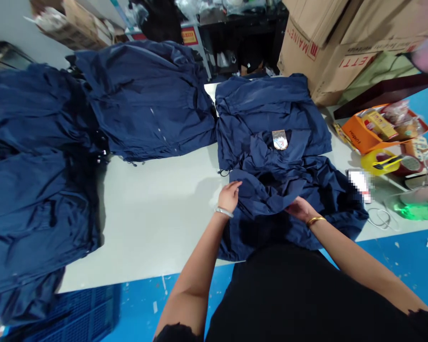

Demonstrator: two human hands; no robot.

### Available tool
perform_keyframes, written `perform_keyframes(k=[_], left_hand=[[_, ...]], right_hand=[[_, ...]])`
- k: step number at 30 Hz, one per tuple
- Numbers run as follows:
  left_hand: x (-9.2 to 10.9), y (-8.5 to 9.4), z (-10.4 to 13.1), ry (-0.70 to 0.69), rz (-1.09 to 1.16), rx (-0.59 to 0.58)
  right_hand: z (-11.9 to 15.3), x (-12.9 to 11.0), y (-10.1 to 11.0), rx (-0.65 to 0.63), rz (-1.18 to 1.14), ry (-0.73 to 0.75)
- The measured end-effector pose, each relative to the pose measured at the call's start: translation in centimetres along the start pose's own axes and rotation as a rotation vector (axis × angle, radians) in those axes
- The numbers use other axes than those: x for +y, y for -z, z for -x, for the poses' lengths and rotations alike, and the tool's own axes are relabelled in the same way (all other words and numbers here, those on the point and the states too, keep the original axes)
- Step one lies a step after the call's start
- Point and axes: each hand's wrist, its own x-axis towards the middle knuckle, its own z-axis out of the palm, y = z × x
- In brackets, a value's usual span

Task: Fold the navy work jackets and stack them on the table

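Wide off-white work surface (157, 213), bright blue floor (399, 266) past its near edge. Dark navy cloth garment, loosely crumpled (264, 232), lies along the near edge, right of the middle; the person works on this one with both hands.

Left hand (228, 195), silvery bangle at wrist: rests at the garment's left margin, fingers pressed together and pointing away from the body. Thumb's contact unclear; cannot tell whether it pinches the cloth.

Right hand (301, 209), thin gold bangle at wrist: at a raised fold near the garment's middle, fingers partly tucked under it. Fingertips hidden by fabric; cannot tell whether they pinch.

Just beyond, toward the far edge: second navy garment, laid flatter (271, 104), with a small silver-and-brown rectangular label (280, 140) showing near its collar. The two garments touch.

Far edge, left of the middle: broad navy garment pile (153, 104). Left end: more navy garments, heaped (35, 213), some hanging over the near edge. Blue plastic slatted crate (89, 313) below, by the near left corner.

Right end: orange open-topped cardboard box (364, 130) with small packets inside; yellow ring-shaped roll (369, 163) just beside it; translucent green bottle (419, 210), blurred, nearer the near edge. Large brown cardboard cartons, red-printed (306, 52), stand past the far edge.
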Motion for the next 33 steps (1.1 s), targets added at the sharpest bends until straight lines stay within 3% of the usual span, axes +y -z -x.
perform_keyframes(k=[2,5,9,11,16,19,21,24,26,31,33], left_hand=[[-0.4,1.0,-2.8,-0.016,-0.109,-0.01],[-0.2,1.9,-6.9,-0.1,-0.27,-0.156],[-0.1,2.2,-10.3,-0.187,-0.358,-0.41],[-0.6,2.9,-11.4,-0.135,-0.347,-0.435],[-3.1,7.7,-14.3,-0.028,-0.305,-0.249],[-4.9,10.2,-15.5,0.014,-0.287,-0.102],[-5.8,10.5,-15.5,0.072,-0.263,0.034],[-5.6,9.0,-14.0,0.199,-0.252,0.251],[-4.3,7.0,-12.1,0.219,-0.238,0.317],[-0.3,0.1,-4.3,0.092,-0.246,0.226],[0.2,-2.6,-1.2,0.129,-0.301,0.126]], right_hand=[[0.7,0.7,0.3,-0.037,-0.015,-0.029],[2.2,0.9,0.4,-0.09,-0.044,-0.072],[4.5,-0.2,1.3,0.004,-0.167,0.017],[5.7,-1.0,2.2,0.066,-0.23,0.103],[7.3,-2.0,4.3,0.141,-0.149,0.188],[7.0,-1.4,4.9,0.192,-0.142,0.092],[6.7,-0.8,5.1,0.228,-0.116,-0.012],[6.3,0.2,5.4,0.292,0.013,-0.077],[5.9,0.5,5.6,0.35,0.151,-0.017],[4.1,-0.8,5.8,0.612,0.721,0.374],[3.1,-1.5,5.5,0.629,0.943,0.533]])
